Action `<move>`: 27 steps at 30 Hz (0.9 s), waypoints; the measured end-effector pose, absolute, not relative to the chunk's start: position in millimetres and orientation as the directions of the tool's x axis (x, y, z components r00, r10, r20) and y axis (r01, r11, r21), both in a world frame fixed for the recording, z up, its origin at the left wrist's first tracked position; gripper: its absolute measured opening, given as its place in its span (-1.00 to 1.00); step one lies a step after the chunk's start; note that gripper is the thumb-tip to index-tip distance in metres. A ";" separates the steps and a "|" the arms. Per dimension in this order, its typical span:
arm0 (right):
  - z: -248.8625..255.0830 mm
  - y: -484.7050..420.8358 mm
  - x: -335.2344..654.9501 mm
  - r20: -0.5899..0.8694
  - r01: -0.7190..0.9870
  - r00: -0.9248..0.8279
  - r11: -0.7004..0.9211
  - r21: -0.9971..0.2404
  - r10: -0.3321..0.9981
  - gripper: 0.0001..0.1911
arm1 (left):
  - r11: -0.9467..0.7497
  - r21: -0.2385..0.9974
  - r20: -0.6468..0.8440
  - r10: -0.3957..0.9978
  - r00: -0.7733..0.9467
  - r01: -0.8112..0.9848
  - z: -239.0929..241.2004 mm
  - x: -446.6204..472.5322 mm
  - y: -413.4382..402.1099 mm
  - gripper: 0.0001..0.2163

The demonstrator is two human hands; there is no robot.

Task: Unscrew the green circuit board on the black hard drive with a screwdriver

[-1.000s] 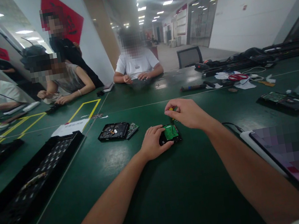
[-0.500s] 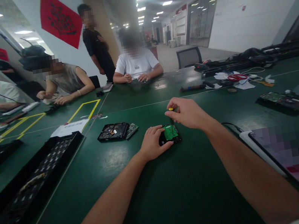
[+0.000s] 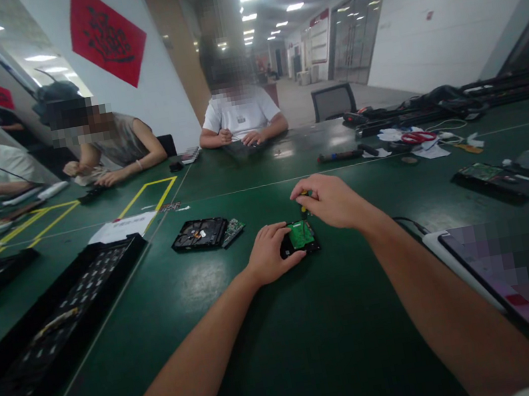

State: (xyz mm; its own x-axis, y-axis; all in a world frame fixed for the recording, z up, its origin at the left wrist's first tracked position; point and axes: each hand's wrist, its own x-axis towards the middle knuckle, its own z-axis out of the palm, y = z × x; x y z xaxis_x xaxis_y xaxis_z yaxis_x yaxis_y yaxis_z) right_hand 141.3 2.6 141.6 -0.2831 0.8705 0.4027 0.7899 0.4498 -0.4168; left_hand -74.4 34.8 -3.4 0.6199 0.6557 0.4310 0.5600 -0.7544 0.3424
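A small hard drive (image 3: pixel 300 238) with a green circuit board on top lies on the green table (image 3: pixel 295 355) in front of me. My left hand (image 3: pixel 269 251) grips its left side, fingers curled over the edge. My right hand (image 3: pixel 330 200) is closed round a small screwdriver (image 3: pixel 303 208) with a yellow handle, held upright with its tip on the board's far edge.
An opened drive with a loose board (image 3: pixel 205 232) lies to the left. Long black trays (image 3: pixel 60 313) fill the left side. A tablet (image 3: pixel 501 280) and cable lie at my right, another drive (image 3: pixel 497 178) beyond. Several people sit at the far left and far end.
My right hand shifts slightly on the screwdriver over the board; the left hand keeps its hold. A standing person at the back has walked right, behind the seated one.
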 end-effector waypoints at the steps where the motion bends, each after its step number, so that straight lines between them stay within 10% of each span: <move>1: 141.2 3.3 141.7 0.413 0.802 -0.277 0.445 -0.398 0.868 -0.84 | -0.754 0.344 0.429 0.657 0.620 0.560 -3.8 -74.5 35.1 -0.40; 27: 144.0 -3.7 140.3 0.355 0.768 -0.192 0.365 -0.526 0.915 -0.83 | -0.762 0.341 0.442 0.647 0.621 0.550 -4.6 -74.8 35.4 -0.42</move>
State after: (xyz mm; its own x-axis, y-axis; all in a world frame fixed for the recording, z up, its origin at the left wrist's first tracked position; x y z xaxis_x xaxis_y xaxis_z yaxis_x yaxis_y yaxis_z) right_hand 140.3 -3.7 144.0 -0.1918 0.9149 0.3552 0.7682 0.3652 -0.5258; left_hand -74.8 35.4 -4.6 0.6215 0.6470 0.4419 0.5504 -0.7619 0.3414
